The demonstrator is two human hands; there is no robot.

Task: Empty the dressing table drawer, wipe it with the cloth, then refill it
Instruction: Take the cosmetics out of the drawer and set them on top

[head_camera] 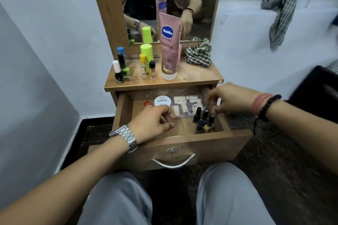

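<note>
The wooden drawer (182,138) of the dressing table stands pulled open. Inside lie a white round tub (162,101), a red-capped stick (147,103), a clear flat case (186,105) and several dark nail polish bottles (204,119) at the right front. My left hand (151,122) rests low inside the drawer, fingers curled; whether it holds anything is hidden. My right hand (228,100) hovers over the drawer's right side above the bottles, fingers spread and empty. The checked cloth (198,54) lies crumpled on the tabletop at the right.
On the tabletop (197,76) stand a pink Vaseline tube (169,45), a green-capped bottle (146,51), small vials and several nail polishes (120,69). A mirror rises behind. A second checked cloth (285,5) hangs on the window ledge. A dark object (316,93) sits at the right.
</note>
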